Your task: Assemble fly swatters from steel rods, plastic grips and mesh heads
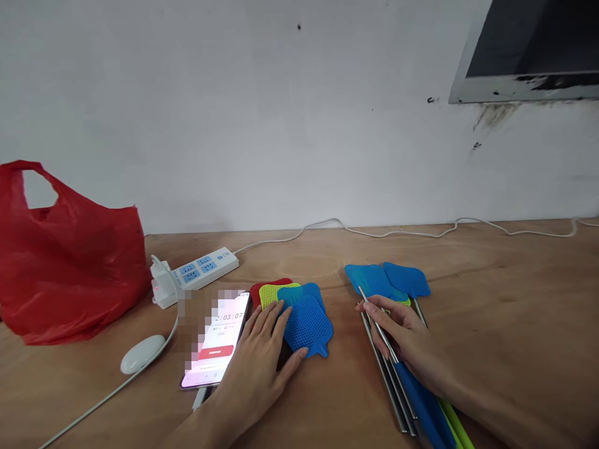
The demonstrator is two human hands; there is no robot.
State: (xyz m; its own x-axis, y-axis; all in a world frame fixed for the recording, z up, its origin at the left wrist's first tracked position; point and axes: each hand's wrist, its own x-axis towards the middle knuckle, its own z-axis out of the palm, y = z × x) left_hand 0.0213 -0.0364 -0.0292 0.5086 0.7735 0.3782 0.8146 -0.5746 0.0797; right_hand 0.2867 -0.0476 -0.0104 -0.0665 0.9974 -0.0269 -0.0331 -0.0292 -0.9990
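Perforated fly swatter heads lie in a loose pile, with a blue fly swatter head [309, 324] on top and a yellow-green head [269, 293] and a red head [256, 292] beneath. My left hand [259, 352] rests on this pile, fingers stretched out over the blue heads, thumb near the top one's neck. Pinched in my right hand [402, 324] is a thin metal rod [387, 343] that slants up to the left. Under that hand lie more metal rods [390, 393], a blue handle [421, 405] and a yellow-green handle [453, 424]. Blue swatter heads [372, 279] lie just beyond it.
Left of the pile, a lit phone [219, 349] lies beside a white power strip [201, 269]. A white mouse-shaped object [143, 354] and a red plastic bag [70, 268] are farther left. A white cable [388, 235] runs along the wall.
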